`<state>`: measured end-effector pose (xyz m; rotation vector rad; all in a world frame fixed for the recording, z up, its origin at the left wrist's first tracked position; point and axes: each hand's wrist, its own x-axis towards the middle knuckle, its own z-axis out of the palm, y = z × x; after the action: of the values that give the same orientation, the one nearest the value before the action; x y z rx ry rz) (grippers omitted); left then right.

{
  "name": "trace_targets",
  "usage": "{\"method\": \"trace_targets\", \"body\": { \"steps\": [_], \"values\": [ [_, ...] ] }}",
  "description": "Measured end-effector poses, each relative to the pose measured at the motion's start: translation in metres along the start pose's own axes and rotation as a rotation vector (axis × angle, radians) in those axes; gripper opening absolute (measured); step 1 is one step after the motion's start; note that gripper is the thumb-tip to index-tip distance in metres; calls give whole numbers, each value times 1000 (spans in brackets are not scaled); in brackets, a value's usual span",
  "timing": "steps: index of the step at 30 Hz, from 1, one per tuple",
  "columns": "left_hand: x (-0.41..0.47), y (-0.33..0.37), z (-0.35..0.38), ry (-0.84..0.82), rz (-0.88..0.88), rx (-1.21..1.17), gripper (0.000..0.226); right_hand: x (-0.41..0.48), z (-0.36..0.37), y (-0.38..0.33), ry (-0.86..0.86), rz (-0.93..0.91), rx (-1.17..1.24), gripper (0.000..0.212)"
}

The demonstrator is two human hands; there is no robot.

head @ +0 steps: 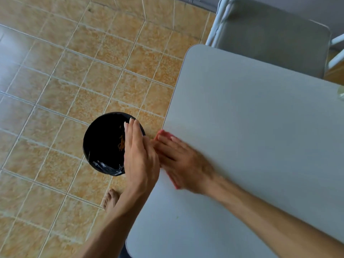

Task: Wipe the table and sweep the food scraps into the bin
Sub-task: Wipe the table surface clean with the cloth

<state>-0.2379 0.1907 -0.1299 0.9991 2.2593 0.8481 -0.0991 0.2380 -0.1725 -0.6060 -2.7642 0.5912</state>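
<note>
A grey table (251, 118) fills the right side of the head view. My right hand (184, 162) lies flat on a pink cloth (163, 134) at the table's left edge; the hand is motion-blurred and only the cloth's edges show beneath it. My left hand (138, 155) is held upright and cupped just off that edge, fingers together, holding nothing. Below it on the floor stands a round bin (104, 142) lined with a black bag, with orange food scraps (122, 143) inside.
A grey chair (270, 34) with a white frame stands at the table's far end. The floor (65, 81) is orange tile. My bare foot (110, 200) rests beside the bin. A pale object (341, 93) peeks in at the table's right edge.
</note>
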Motion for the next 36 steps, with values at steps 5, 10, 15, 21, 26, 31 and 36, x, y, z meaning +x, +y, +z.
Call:
{"method": "trace_targets", "body": {
  "steps": [5, 10, 15, 21, 26, 31, 36],
  "values": [
    [-17, -1, 21, -26, 254, 183, 58, 42, -38, 100, 116, 257, -233, 44],
    [-46, -4, 61, -187, 472, 326, 55, 86, -48, 123, 260, 853, -316, 52],
    [-44, -5, 68, -201, 469, 481, 59, 74, -69, 150, -74, 225, -275, 53],
    [-47, -3, 68, -192, 470, 511, 59, 47, -67, 130, 287, 927, -341, 60],
    [-46, -3, 69, -183, 479, 539, 60, -2, -64, 111, 42, 254, -241, 42],
    [-48, -1, 70, -171, 489, 536, 59, -34, -67, 112, 433, 1123, -337, 47],
    [-49, -3, 72, -165, 496, 534, 58, -57, -39, 40, 93, 462, -189, 54]
  ]
}}
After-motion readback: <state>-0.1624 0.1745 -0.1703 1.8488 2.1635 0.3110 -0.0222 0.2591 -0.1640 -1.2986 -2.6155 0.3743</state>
